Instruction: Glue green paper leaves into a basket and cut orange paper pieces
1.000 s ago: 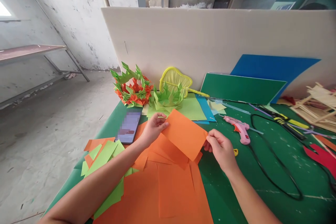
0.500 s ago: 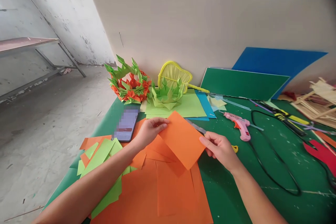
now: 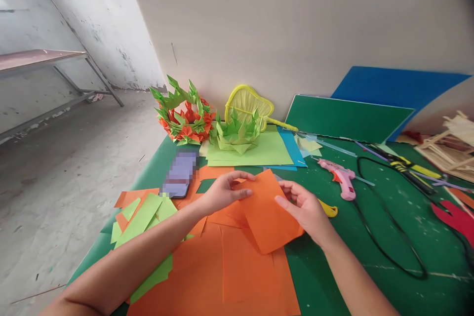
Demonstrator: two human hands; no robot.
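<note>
Scuffed white wall [image 3: 107, 19] at left, beside a green worktop [image 3: 333, 274]. On it, loose paper scraps [image 3: 142, 219], a phone [image 3: 179, 177], and an orange-and-green crown [image 3: 190, 131], apparently finished. Next, a left hand [image 3: 222, 191] with fingers pinched together; beyond it, a green crown [image 3: 239, 141], likewise. Then, in that pinch, an orange square [image 3: 266, 215] above flat orange sheets [image 3: 250, 276], not yet folded. Mostly flat itself, any crease hard to make out. Right hand [image 3: 311, 213] gripping too, thumb on its face, fingers partly hidden behind. Farther right, a pink glue gun [image 3: 342, 177].
</note>
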